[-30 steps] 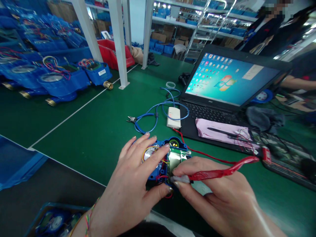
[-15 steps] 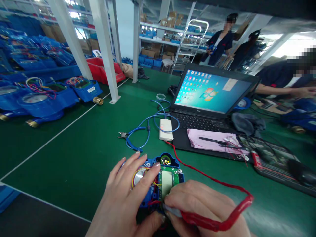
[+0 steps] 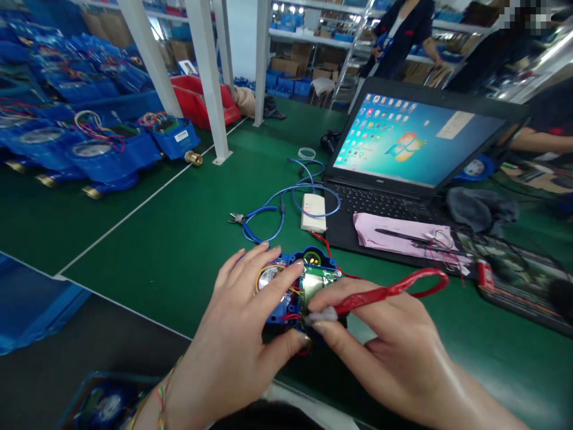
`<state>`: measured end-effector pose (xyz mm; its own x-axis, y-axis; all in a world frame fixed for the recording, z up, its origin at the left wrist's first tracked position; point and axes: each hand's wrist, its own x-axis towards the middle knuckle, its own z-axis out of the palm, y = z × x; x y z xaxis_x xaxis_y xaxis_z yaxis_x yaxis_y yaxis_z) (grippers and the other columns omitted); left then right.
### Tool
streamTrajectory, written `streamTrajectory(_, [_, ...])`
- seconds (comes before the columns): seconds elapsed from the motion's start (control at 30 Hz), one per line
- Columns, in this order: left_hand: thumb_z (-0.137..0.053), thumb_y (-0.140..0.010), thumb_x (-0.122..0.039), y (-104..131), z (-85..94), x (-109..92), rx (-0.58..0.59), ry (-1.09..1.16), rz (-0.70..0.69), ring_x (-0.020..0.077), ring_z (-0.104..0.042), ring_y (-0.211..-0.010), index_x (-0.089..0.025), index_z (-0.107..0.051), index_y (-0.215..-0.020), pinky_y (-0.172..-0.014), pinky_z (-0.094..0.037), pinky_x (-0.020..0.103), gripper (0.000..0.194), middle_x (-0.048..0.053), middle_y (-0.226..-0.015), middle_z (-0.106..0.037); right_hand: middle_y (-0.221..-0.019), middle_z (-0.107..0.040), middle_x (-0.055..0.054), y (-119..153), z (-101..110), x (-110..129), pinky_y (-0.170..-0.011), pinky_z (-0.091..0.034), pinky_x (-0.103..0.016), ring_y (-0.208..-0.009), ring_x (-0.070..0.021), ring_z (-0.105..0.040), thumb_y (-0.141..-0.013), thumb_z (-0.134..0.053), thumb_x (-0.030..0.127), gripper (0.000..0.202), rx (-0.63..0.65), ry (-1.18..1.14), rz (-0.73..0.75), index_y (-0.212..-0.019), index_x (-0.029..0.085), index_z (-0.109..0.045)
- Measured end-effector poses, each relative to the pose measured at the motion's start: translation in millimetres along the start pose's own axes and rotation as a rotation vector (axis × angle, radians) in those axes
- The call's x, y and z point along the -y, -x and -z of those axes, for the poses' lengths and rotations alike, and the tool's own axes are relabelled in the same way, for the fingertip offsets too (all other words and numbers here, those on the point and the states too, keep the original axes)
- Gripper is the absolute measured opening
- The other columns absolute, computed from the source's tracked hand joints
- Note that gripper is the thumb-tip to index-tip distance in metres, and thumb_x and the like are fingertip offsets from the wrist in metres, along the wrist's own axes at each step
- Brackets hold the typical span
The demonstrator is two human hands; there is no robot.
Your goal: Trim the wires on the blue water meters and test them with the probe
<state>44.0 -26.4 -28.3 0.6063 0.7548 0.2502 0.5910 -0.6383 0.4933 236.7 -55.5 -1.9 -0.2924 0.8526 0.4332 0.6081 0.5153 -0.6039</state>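
My left hand (image 3: 239, 325) lies over an opened blue meter housing (image 3: 276, 313), fingers across its left half and thumb at the near edge, steadying it. A green circuit board with a small display (image 3: 313, 285) shows in the right half, with thin yellow and red wires beside it. My right hand (image 3: 389, 337) pinches a grey plug (image 3: 323, 315) between thumb and fingers at the board's near edge. From the plug, a red-wrapped cable (image 3: 394, 289) loops over the hand. My fingers hide the plug's contact with the board.
Behind the housing are blue-handled cutters (image 3: 237, 218) and a white box (image 3: 313, 212) with a blue cable. An open laptop (image 3: 385, 191) carries a pink cloth (image 3: 398, 233). Blue meters (image 3: 102, 155) stand left, near a white post (image 3: 208, 83). Co-workers (image 3: 409, 30) are beyond.
The view has tilted down and shifted left, so the scene sits higher and further right. My right hand has turned, showing the grey plug more clearly. My left hand stays on the housing.
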Motion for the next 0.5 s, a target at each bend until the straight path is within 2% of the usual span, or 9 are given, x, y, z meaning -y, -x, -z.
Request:
streamTrajectory(0.17, [-0.058, -0.084, -0.032, -0.7, -0.3, -2.4, -0.013, 0.002, 0.005, 0.0299, -0.028, -0.131, -0.026, -0.037, -0.134, -0.110, -0.021, 0.056, 0.055, 0.009, -0.137, -0.038, -0.074, -0.069, 0.001, 0.4, 3.8, 0.4, -0.057, -0.051, -0.017, -0.061, -0.0106, -0.064, -0.082, -0.055, 0.010, 0.010, 0.026, -0.079, -0.134, -0.082, 0.020, -0.059])
streamTrajectory(0.5, [-0.057, -0.085, -0.031, -1.0, -0.5, -0.9, -0.020, 0.004, 0.005, 0.0280, -0.028, -0.132, -0.026, -0.038, -0.134, -0.111, -0.019, 0.053, 0.053, 0.007, -0.138, -0.037, -0.079, -0.067, 0.001, 2.4, 1.8, -3.0, -0.073, -0.051, -0.019, -0.071, -0.0102, -0.064, -0.079, -0.059, 0.007, 0.014, 0.030, -0.089, -0.072, -0.086, 0.018, -0.061])
